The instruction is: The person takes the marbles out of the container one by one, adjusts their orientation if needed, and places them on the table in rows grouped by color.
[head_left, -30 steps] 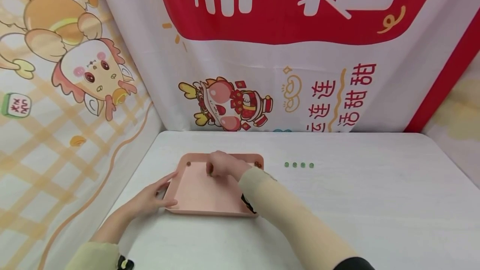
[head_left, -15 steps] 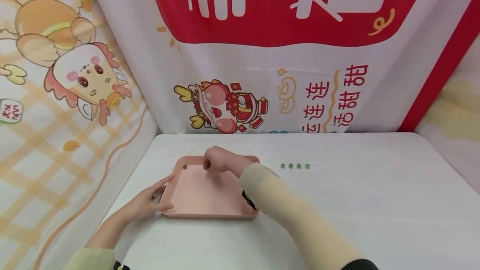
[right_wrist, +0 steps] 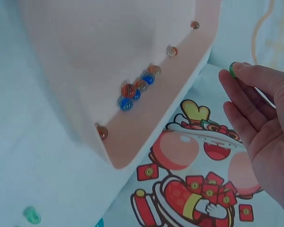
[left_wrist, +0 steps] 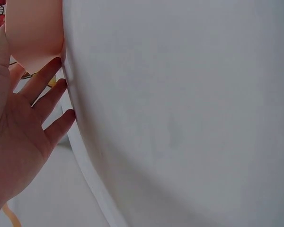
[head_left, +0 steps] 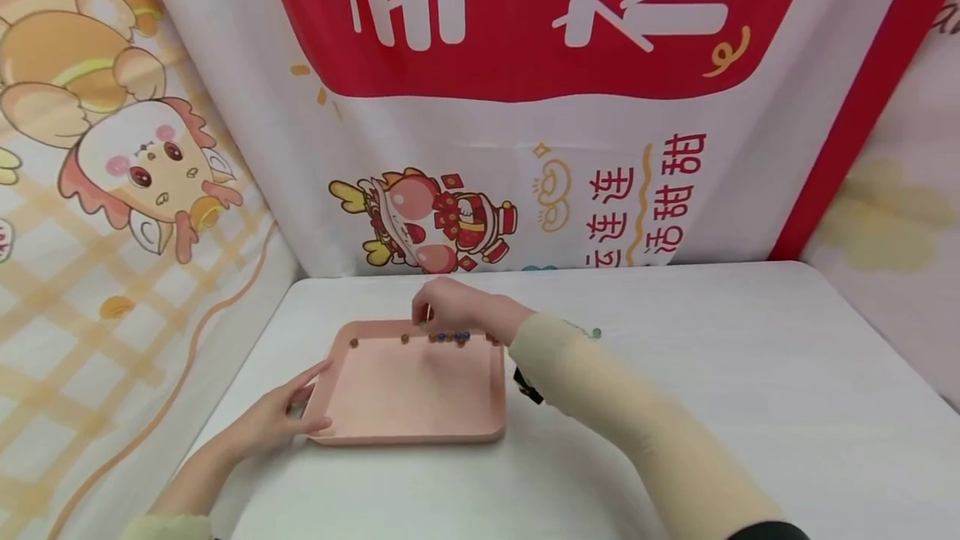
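Note:
A pink tray [head_left: 405, 407] lies on the table, with several orange and blue glass marbles [right_wrist: 128, 90] along its far side. My left hand [head_left: 273, 415] rests at the tray's left edge, fingers spread and mostly straight; the left wrist view catches the fingertips [left_wrist: 57, 64] beside the tray's underside. Raised over the tray's far rim, my right hand [head_left: 450, 305] pinches a green marble [right_wrist: 233, 69] between thumb and forefinger. Another green marble [head_left: 597, 332] lies on the table right of the tray, and my right sleeve covers the spot beside it.
The white table [head_left: 675, 373] meets a printed cloth backdrop [head_left: 480, 132] at its far edge. A patterned cloth wall [head_left: 112, 290] stands close to the left of my left arm.
My right hand has risen from inside the tray and moved away and rightward, bringing the marbles into view. The row of green marbles is now mostly behind my sleeve. The head view has shifted.

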Demonstrator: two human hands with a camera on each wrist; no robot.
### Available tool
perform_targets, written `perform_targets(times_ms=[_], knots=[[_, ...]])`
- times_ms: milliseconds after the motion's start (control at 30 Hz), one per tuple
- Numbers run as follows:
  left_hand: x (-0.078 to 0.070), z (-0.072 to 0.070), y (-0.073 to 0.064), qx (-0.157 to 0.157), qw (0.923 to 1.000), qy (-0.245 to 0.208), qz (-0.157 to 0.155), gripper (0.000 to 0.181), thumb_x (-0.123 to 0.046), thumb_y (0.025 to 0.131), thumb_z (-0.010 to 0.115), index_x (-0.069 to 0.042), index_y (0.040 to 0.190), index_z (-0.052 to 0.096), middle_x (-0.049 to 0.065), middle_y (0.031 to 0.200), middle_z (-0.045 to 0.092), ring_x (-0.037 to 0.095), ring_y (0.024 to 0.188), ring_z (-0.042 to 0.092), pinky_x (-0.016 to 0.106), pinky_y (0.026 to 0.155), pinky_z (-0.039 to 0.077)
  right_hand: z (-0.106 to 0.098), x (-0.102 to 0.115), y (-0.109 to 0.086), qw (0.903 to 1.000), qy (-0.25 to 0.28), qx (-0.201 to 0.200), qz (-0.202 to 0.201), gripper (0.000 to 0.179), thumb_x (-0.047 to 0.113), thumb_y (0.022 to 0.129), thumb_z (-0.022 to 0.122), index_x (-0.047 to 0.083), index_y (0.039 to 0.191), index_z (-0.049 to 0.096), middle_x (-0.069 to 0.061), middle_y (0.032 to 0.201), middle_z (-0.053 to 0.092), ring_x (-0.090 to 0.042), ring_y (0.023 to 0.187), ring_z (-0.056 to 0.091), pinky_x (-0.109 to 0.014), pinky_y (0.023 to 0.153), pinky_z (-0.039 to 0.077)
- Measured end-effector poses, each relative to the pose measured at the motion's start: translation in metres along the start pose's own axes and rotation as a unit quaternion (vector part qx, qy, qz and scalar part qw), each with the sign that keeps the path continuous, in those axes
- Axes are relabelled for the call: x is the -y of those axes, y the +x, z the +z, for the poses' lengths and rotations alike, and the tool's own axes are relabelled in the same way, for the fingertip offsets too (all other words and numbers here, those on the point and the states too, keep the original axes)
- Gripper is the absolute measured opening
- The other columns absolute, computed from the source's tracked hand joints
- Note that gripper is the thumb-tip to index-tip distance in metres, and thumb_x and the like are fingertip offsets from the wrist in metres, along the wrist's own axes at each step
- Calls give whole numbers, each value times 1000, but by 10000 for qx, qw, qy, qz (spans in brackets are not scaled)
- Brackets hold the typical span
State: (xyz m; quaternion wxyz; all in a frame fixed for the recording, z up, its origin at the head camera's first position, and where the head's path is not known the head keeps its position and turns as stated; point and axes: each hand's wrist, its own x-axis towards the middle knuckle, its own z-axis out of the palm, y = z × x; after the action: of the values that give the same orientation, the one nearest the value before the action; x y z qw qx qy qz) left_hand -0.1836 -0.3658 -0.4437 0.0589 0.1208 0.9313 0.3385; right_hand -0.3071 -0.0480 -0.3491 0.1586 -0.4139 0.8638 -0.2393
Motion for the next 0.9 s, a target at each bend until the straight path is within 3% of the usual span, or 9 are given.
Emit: perform_targets(times_ms=[67,300,900], knots=[[1,0,-1,20,10000,-58,-8,92,-35,78,81,-14,153,32,25,137,50,37,127,49,46,103,33,-3,-4,-6,9999,20,-92,-38,4,14,91,71,14,94,73,3,87,66,-12,77,60,-19,68,50],[2,0,-3,-49,9998,-167,54,91,-34,78,82,-12,152,33,26,136,51,37,126,48,8,93,26,-13,-24,-27,9988,-5,-470,-98,11,11,90,71,13,100,73,6,91,66,-8,84,61,-18,75,49],[-4,2,-3,-45,9999,-39,126,92,-33,79,81,-9,152,32,28,137,48,40,125,48,10,95,27,-32,-68,-117,9913,462,-1224,108,12,9,89,71,14,100,72,5,96,66,-9,89,63,-28,82,52]])
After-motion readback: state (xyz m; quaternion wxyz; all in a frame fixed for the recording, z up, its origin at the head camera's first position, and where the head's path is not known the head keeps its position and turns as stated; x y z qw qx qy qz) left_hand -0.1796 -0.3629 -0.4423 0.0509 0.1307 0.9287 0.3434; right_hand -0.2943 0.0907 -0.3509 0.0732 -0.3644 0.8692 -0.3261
